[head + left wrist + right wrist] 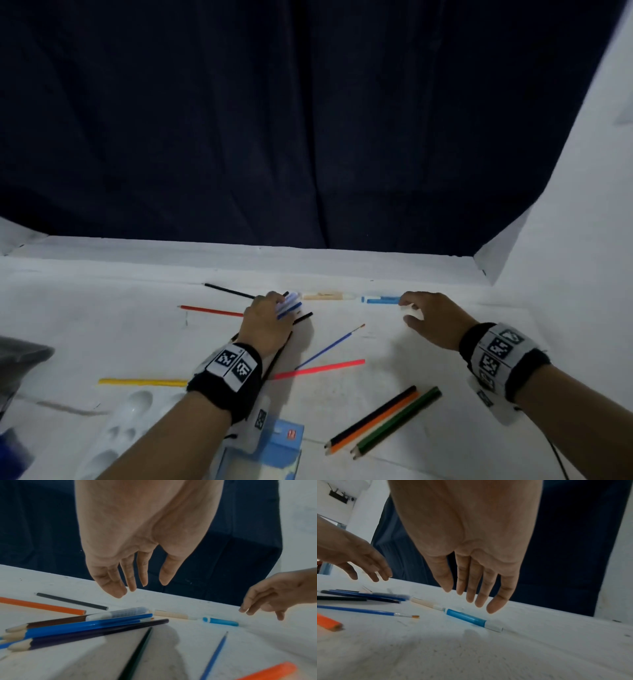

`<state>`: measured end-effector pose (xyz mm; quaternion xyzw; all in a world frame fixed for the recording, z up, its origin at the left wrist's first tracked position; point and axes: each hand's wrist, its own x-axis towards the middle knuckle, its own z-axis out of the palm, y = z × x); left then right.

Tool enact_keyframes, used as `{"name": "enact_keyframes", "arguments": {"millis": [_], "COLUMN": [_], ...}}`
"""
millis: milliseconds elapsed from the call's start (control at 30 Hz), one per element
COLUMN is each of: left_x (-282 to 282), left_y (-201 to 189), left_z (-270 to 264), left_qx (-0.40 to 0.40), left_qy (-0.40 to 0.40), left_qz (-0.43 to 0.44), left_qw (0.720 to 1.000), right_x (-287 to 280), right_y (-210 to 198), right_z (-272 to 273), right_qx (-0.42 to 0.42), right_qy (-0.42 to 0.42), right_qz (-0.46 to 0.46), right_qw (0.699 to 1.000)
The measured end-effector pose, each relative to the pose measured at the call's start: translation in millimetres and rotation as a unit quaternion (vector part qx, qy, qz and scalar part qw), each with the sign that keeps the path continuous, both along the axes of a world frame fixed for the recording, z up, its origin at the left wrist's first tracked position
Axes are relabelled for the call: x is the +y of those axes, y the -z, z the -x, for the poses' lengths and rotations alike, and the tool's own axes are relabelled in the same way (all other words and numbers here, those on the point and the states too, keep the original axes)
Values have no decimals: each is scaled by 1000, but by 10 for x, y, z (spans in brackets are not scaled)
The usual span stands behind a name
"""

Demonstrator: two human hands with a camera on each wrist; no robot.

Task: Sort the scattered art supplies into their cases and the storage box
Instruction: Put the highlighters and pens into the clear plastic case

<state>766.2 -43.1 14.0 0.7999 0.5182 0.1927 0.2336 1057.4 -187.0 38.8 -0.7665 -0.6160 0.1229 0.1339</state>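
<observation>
Hovering open, 2 hands [267, 317] [432, 318] nr table's [342, 260] far edge.

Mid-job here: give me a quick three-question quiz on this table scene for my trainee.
1. True or false: the right hand already grips the blue marker.
2. What lies nearest below the left hand? A) the bundle of pencils B) the yellow pencil C) the blue box
3. Fill in: the thin blue paintbrush lies on the ___.

Key
1. False: its fingers hang straight above the marker.
2. A
3. table
</observation>
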Motion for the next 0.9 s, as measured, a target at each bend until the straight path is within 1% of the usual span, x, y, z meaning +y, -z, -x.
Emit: {"name": "enact_keyframes", "arguments": {"millis": [133,267,367,500,567,700,833,900], "left_x": [296,470,510,482,453,407,369,318], "left_y": [36,58,50,81,97,66,-17,-95], "left_z": [-109,-157,-196,-211,-210,-210,-200,-183], "left_qx": [62,137,207,264,272,257,203,169], "left_qy": [-21,-46,-50,-50,-39,-16,14,19], "left_qz": [36,84,76,54,38,15,10,5], "left_qw": [997,986,974,962,961,966,979,985], "right_x": [391,608,680,694,692,642,512,435], "right_y": [145,335,406,412,384,317,290,242], "right_z": [-52,-2,-17,-13,-1,51,123,159], "right_qx": [-40,-148,-200,-275,-289,-270,-297,-295], "right_qy": [-19,-56,-63,-70,-69,-66,-73,-68], "right_qz": [13,48,37,50,61,78,86,84], "right_qw": [999,986,977,957,953,957,948,949]}}
